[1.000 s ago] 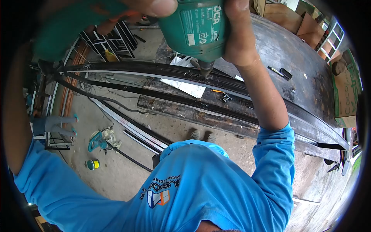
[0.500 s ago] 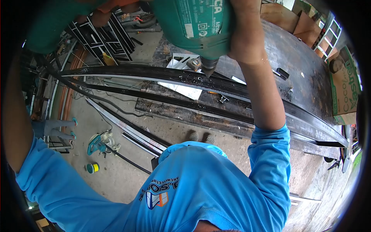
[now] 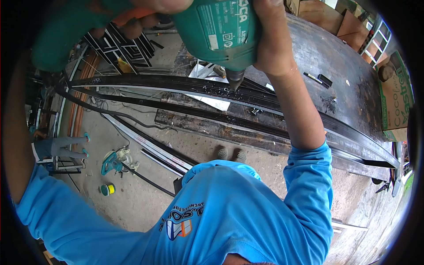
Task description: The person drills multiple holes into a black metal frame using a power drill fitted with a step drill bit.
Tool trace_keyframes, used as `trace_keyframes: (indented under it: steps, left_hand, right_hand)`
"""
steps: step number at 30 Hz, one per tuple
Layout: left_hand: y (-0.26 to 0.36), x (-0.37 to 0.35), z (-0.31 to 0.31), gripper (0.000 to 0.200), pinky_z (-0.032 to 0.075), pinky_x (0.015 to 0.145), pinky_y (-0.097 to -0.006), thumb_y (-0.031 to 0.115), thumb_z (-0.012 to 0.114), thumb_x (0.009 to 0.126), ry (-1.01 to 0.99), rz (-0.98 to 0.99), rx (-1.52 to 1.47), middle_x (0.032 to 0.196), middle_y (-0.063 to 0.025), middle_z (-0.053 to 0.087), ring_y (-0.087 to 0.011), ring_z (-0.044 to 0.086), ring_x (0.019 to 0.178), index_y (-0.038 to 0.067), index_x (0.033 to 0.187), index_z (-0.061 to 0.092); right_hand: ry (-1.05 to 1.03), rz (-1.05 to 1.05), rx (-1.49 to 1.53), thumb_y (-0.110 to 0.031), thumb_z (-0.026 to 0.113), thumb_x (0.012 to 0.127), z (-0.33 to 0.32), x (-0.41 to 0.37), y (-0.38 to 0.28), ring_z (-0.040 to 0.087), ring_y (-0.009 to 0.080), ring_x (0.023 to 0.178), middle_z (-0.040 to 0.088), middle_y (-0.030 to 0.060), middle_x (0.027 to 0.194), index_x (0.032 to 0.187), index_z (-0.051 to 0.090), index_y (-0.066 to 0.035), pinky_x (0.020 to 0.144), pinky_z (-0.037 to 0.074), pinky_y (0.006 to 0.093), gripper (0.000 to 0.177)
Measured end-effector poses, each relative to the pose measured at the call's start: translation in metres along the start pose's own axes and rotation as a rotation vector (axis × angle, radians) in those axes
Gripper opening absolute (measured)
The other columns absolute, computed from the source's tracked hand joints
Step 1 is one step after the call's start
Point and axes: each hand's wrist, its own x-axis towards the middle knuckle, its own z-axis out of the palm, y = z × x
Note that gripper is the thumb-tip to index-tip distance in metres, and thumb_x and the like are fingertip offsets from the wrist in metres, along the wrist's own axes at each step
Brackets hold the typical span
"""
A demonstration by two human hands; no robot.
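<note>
A green power drill (image 3: 216,35) fills the top of the view, its chuck (image 3: 235,78) pointing down at a long black metal profile (image 3: 176,83) scattered with shavings. My left hand (image 3: 141,15) is wrapped round the drill's handle, with fingers by the orange trigger. Against the right side of the drill body my right hand (image 3: 274,48) is closed, its fingertips partly cut off by the frame's edge. The chuck hides whether a bit touches the profile. A second black profile (image 3: 190,113) lies nearer to me, roughly parallel. White paper (image 3: 210,100) sits beneath the first profile.
The profiles cross a dark worktable (image 3: 349,88) holding a marker (image 3: 312,77) and a small black block (image 3: 325,80). A cardboard box (image 3: 394,97) stands at right. On the floor lie a green circular saw (image 3: 115,161), a tin (image 3: 107,190) and metal strips (image 3: 145,141). Another person's legs (image 3: 66,147) show at left.
The drill and both my hands have shifted slightly left in view, the drill body a little lower. The background has also moved slightly. My grip on the drill looks the same.
</note>
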Motion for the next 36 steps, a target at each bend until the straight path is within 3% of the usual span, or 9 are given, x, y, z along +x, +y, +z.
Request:
trace_keyframes:
  steps: [5,10,19,26,29,36]
  left_hand:
    - [0.0,-0.002,0.004,0.108,0.045,0.109,-0.0438,0.041,0.092,0.066,-0.012,-0.008,-0.006,0.139,-0.0212,0.056,-0.0313,0.058,0.127,-0.005,0.149,0.04]
    - [0.002,-0.002,0.005,0.108,0.044,0.109,-0.0439,0.04,0.092,0.066,-0.014,-0.008,-0.007,0.14,-0.0211,0.055,-0.0313,0.057,0.127,-0.005,0.149,0.04]
    - [0.004,-0.005,0.007,0.108,0.044,0.11,-0.044,0.039,0.092,0.066,-0.008,-0.009,-0.018,0.14,-0.021,0.055,-0.0313,0.057,0.128,-0.004,0.149,0.04]
    - [0.006,-0.012,0.006,0.108,0.043,0.11,-0.0441,0.039,0.092,0.065,0.007,-0.018,-0.028,0.14,-0.0209,0.055,-0.0313,0.057,0.128,-0.004,0.15,0.04]
    - [0.008,-0.019,0.003,0.108,0.043,0.11,-0.0441,0.038,0.092,0.065,0.028,-0.019,-0.031,0.14,-0.0209,0.055,-0.0313,0.056,0.128,-0.004,0.15,0.04]
    - [0.029,-0.062,-0.008,0.108,0.043,0.111,-0.0442,0.038,0.093,0.065,0.106,0.001,-0.073,0.141,-0.0208,0.054,-0.0313,0.056,0.129,-0.004,0.15,0.04]
  right_hand:
    - [-0.121,-0.069,-0.024,-0.076,0.037,0.1,-0.008,-0.003,0.003,0.068,0.0208,0.103,0.069,0.0173,0.118,0.139,0.053,0.006,0.086,0.054,0.0311,0.092]
    - [-0.025,0.055,0.085,-0.076,0.04,0.099,-0.003,0.0,0.008,0.066,0.0204,0.106,0.067,0.0169,0.122,0.143,0.049,0.005,0.087,0.054,0.0307,0.092]
    - [0.009,0.059,0.147,-0.079,0.045,0.095,0.005,-0.002,0.002,0.067,0.0231,0.109,0.064,0.0199,0.128,0.148,0.043,0.003,0.091,0.056,0.0325,0.097]
    - [-0.162,-0.014,0.227,-0.081,0.047,0.092,-0.009,0.0,0.013,0.068,0.0249,0.11,0.063,0.0211,0.129,0.15,0.039,0.002,0.092,0.057,0.0333,0.101]
    - [-0.026,0.02,0.212,-0.081,0.048,0.092,0.006,0.0,0.009,0.068,0.0253,0.11,0.062,0.0209,0.131,0.15,0.04,0.002,0.093,0.057,0.0339,0.102]
    - [-0.043,0.029,0.115,-0.078,0.05,0.094,0.001,0.002,-0.008,0.065,0.0235,0.114,0.062,0.0186,0.132,0.148,0.043,0.003,0.095,0.055,0.034,0.098]
